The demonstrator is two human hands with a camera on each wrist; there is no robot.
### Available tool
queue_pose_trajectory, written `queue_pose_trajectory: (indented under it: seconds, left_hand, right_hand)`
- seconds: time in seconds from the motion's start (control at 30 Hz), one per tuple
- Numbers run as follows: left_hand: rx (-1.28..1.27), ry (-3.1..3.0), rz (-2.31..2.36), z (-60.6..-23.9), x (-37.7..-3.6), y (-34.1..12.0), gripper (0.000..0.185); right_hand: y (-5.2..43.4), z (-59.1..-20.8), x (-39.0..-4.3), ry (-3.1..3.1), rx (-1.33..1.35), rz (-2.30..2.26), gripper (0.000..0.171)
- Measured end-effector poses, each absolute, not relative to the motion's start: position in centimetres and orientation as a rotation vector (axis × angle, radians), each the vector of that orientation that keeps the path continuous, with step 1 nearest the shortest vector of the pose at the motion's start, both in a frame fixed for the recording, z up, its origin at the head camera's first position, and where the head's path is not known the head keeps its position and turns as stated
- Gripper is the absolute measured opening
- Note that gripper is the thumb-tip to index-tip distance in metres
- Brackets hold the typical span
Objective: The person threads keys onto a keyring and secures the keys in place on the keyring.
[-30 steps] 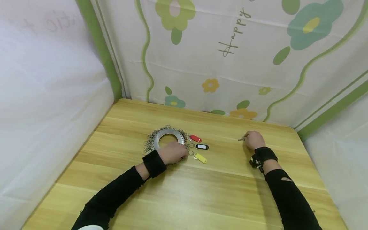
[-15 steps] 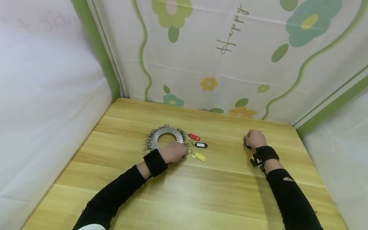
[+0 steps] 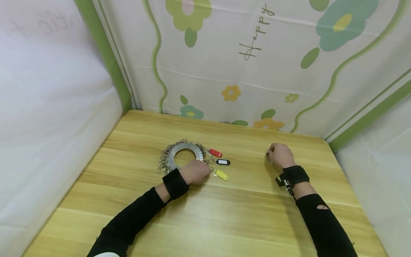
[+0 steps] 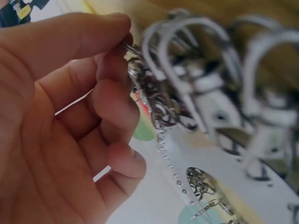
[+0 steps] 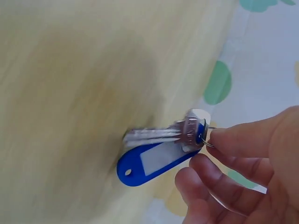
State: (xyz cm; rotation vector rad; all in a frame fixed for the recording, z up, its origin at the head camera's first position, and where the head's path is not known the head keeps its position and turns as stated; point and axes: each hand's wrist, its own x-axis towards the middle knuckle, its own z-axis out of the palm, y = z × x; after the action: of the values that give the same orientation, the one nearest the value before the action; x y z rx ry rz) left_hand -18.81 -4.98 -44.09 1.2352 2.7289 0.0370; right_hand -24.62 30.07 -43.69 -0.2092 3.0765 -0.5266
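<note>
A round silver key-holder plate point(image 3: 172, 159), fringed with many small metal clips, lies flat on the table. My left hand point(image 3: 196, 172) is at its near right edge. In the left wrist view, thumb and index finger pinch a thin metal piece of a clip point(image 4: 127, 45), largely hidden by the fingertips. My right hand point(image 3: 280, 155) is away to the right. Between thumb and fingers it pinches a key ring point(image 5: 208, 142). From this ring hang keys point(image 5: 156, 136) and a blue key tag point(image 5: 132, 164) with a white label, seen in the right wrist view.
Red point(image 3: 215, 153), black point(image 3: 223, 162) and yellow point(image 3: 221, 175) key tags hang off the plate's right side and lie on the wooden table point(image 3: 205, 221). White cloth walls point(image 3: 199, 78) with printed flowers stand behind and at both sides.
My right hand has shifted slightly left with the keys. Their hanging angle has changed, and the blue tag seen beside the hand is now hidden in the head view. My left hand stays at the plate.
</note>
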Motion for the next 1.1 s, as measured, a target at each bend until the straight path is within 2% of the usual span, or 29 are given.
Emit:
queue_pose_trajectory:
  seconds: [0.27,0.67,0.83,1.1]
  left_hand:
    - [1.214,2.703,0.147,-44.1,-19.4,-4.9,0.029]
    - [1.185,2.675,0.304,-43.2,-20.1,-4.5,0.037]
    - [1.135,2.66,0.355,-43.0,-20.1,-4.5,0.033]
    - [1.091,2.636,0.436,-43.0,-20.6,-4.6,0.024]
  right_hand:
    - [28.3,-43.0,-23.9,3.108,-0.3,-0.624,0.014]
    - [26.0,-42.8,-23.5,3.044,-0.302,-0.891,0.016]
    - [25.0,-42.9,-23.0,2.911,-0.215,-1.137,0.018]
    - [22.5,-43.2,-22.7,2.557,-0.267,-1.471,0.027]
